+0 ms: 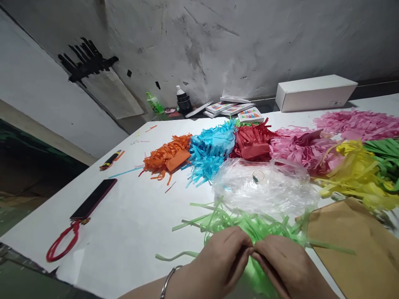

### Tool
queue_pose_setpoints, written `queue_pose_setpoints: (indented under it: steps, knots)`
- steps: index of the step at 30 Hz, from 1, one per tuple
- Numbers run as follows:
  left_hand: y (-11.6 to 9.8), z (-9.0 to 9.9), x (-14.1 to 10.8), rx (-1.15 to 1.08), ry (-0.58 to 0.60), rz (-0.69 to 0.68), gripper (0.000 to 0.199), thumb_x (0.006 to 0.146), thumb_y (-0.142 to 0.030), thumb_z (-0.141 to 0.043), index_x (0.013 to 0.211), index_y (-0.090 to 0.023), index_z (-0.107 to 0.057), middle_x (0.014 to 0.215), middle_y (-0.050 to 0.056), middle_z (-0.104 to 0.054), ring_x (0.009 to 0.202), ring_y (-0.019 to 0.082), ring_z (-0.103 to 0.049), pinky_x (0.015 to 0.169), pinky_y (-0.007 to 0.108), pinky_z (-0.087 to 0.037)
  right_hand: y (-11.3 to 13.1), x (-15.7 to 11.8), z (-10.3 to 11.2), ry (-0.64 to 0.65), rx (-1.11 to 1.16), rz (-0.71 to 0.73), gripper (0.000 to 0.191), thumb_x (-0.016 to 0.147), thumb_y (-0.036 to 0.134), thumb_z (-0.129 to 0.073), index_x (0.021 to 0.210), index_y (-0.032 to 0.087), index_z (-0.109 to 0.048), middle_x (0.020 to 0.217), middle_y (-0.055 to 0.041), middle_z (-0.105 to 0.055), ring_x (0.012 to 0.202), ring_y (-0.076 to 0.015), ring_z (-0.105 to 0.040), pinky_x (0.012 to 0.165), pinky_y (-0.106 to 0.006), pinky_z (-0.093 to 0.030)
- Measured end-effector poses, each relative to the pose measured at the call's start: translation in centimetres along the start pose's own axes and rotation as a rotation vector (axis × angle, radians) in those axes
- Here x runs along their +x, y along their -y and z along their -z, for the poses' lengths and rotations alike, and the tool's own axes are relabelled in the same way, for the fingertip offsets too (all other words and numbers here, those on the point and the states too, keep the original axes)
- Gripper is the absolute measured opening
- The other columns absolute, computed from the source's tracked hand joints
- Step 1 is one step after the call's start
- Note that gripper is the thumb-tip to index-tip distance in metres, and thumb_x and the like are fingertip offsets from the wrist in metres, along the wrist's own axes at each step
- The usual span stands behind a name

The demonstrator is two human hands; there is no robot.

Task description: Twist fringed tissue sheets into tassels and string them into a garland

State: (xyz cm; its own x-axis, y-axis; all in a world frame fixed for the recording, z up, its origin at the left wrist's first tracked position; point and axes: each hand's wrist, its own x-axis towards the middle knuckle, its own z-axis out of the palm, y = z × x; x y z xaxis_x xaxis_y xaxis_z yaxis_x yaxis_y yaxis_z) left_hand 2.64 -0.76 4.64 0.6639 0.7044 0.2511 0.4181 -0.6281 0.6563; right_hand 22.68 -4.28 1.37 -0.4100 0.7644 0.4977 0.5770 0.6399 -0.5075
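**Where both hands meet, light green fringe looks light, limp and easy to tear**

Head view: left hand [218, 259] and right hand [288, 261] nearly touch, fingers [243, 238] of both bent in, seemingly pinching the light green fringe [224, 220]; exact grip point hidden by knuckles. Fringe is on the near part of the desk [124, 253], between its near edge and the clear plastic bag [262, 191], beside the brown paper [355, 236] on the right. Loose strips splay out toward the desk's left edge.

Handling, judged: next to no weight, thin, soft, probably not slippery, creases fast. Single strips likely rip or tangle if pulled. Best hold: the wider, solid-looking part under the hands, light pinch both sides, no hard tugging.
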Motion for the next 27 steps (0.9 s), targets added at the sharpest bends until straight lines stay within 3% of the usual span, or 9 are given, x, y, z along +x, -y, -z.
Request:
queue_pose_setpoints:
  steps: [7,10,13,15,18,21,24,25,27]
  knots:
    - [-0.1,0.4,-0.7,-0.187,0.014,0.084,0.007,0.096,-0.018,-0.047,0.094,-0.019,-0.053,0.080,0.003,-0.059,0.067,0.013,-0.054,0.062,0.023,-0.045,0.7,0.1,0.3,0.030,0.007,-0.052,0.021,0.100,0.016,-0.044,0.084,0.022,-0.056,0.070,0.0018,-0.059,0.065,-0.0135,-0.060,0.060,-0.023,-0.047]
    - [0.2,0.8,-0.9,-0.411,-0.026,0.211,0.014,0.099,-0.025,-0.047,0.091,-0.018,-0.055,0.072,0.000,-0.055,0.058,0.011,-0.055,0.055,0.022,-0.046,0.3,-0.2,0.8,-0.050,0.011,-0.054,0.015,0.100,0.024,-0.047,0.108,0.020,-0.059,0.092,-0.0042,-0.069,0.085,-0.0160,-0.069,0.071,-0.024,-0.056]
    - [1.5,3.4,-1.2,-0.587,-0.318,0.389,0.019,0.098,-0.035,-0.052,0.090,-0.018,-0.055,0.066,-0.004,-0.051,0.051,0.010,-0.054,0.048,0.021,-0.047,0.0,-0.8,1.6,-0.236,-0.131,-0.074,0.035,0.098,0.029,-0.052,0.130,0.015,-0.053,0.119,-0.0127,-0.068,0.111,-0.0221,-0.067,0.091,-0.030,-0.056]
    - [2.8,6.2,-2.0,-0.531,-0.582,0.409,0.018,0.094,-0.036,-0.060,0.091,-0.019,-0.057,0.068,-0.004,-0.054,0.052,0.010,-0.055,0.048,0.021,-0.048,0.1,-1.4,1.6,-0.217,-0.217,0.000,0.032,0.097,0.025,-0.055,0.127,0.015,-0.058,0.117,-0.0114,-0.070,0.110,-0.0211,-0.068,0.094,-0.029,-0.056]
    - [5.2,10.2,-3.7,-0.189,-0.963,0.396,0.019,0.090,-0.035,-0.066,0.097,-0.018,-0.062,0.074,-0.002,-0.060,0.058,0.012,-0.057,0.055,0.025,-0.052,0.4,-2.9,-0.4,-0.048,-0.288,0.150,0.026,0.098,0.024,-0.052,0.117,0.018,-0.067,0.113,-0.0080,-0.075,0.106,-0.0192,-0.070,0.093,-0.028,-0.057]
    - [6.7,11.4,-5.4,0.242,-1.124,0.372,0.044,0.086,-0.035,-0.070,0.125,-0.020,-0.058,0.112,0.010,-0.064,0.091,0.022,-0.066,0.081,0.038,-0.057,0.6,-4.6,-3.2,-0.022,-0.346,0.146,0.030,0.099,0.021,-0.044,0.112,0.018,-0.070,0.114,-0.0063,-0.075,0.106,-0.0202,-0.071,0.094,-0.033,-0.057]
    - [6.2,8.4,-6.0,0.570,-0.920,0.172,0.069,0.082,-0.027,-0.075,0.144,-0.024,-0.044,0.147,0.017,-0.045,0.137,0.034,-0.044,0.109,0.052,-0.041,0.6,-5.7,-4.7,-0.051,-0.410,0.158,0.037,0.093,0.005,-0.039,0.112,0.016,-0.070,0.115,-0.0062,-0.075,0.107,-0.0213,-0.071,0.096,-0.035,-0.056]
    - [5.6,6.8,-6.0,0.586,-0.752,0.064,0.066,0.084,-0.024,-0.073,0.144,-0.026,-0.044,0.147,0.016,-0.047,0.138,0.034,-0.043,0.112,0.053,-0.038,0.6,-5.8,-4.8,-0.058,-0.429,0.173,0.041,0.090,0.000,-0.038,0.111,0.015,-0.070,0.115,-0.0068,-0.075,0.107,-0.0219,-0.071,0.096,-0.036,-0.055]
    - [4.3,3.5,-5.7,0.441,-0.203,-0.153,0.058,0.090,-0.024,-0.065,0.145,-0.027,-0.044,0.143,0.013,-0.056,0.132,0.030,-0.052,0.116,0.050,-0.035,0.7,-5.8,-4.4,-0.087,-0.452,0.190,0.046,0.085,-0.006,-0.036,0.107,0.014,-0.070,0.111,-0.0083,-0.076,0.106,-0.0229,-0.071,0.094,-0.037,-0.056]
